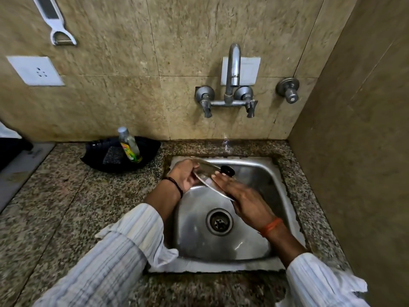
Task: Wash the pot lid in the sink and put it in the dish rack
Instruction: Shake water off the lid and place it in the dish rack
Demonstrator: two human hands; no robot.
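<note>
The steel pot lid with a black knob is tilted on edge over the steel sink. My left hand grips its far left rim. My right hand lies flat against the lid's lower right side, fingers stretched toward the knob and slightly blurred. The lid's lower edge passes behind my right hand. No water runs from the tap. No dish rack is in view.
A black tray with a bottle of dish liquid sits on the granite counter left of the sink. The drain is open. A tiled wall stands close on the right. A peeler hangs on the wall.
</note>
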